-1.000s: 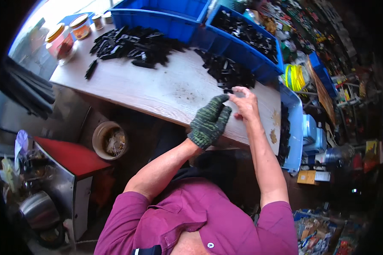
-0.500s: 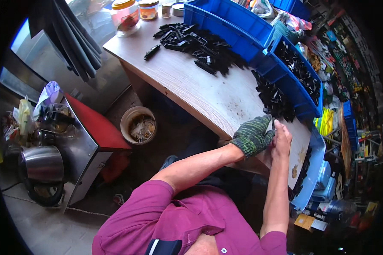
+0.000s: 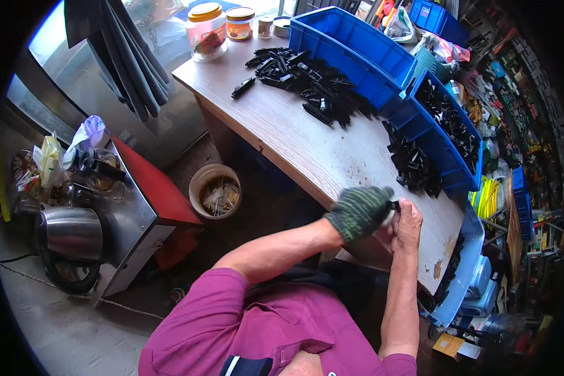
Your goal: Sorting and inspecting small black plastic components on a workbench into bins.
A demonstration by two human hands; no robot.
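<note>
My left hand [image 3: 360, 214], in a green and black knit glove, is closed near the table's front edge. Bare and also closed, my right hand [image 3: 406, 225] meets it fingertip to fingertip. A small black part [image 3: 395, 205] shows between the two hands, mostly covered by fingers. Just beyond them lies a smaller heap of black plastic parts [image 3: 415, 164] against the blue bin. Farther left on the table spreads a larger heap of black parts [image 3: 313, 81], with one single black part [image 3: 243, 88] lying apart from it.
Blue bins [image 3: 351, 53] line the table's back; the nearer bin [image 3: 413, 125] holds black parts. Lidded jars [image 3: 205, 34] stand at the far left corner. A waste bucket [image 3: 214, 191] sits on the floor, beside a red-sided cabinet bearing a metal kettle [image 3: 72, 235]. A light-blue tub [image 3: 464, 263] is at right.
Both hands have come down and nearer to me, the gloved one turning more knuckles-up. The whole view has shifted slightly.
</note>
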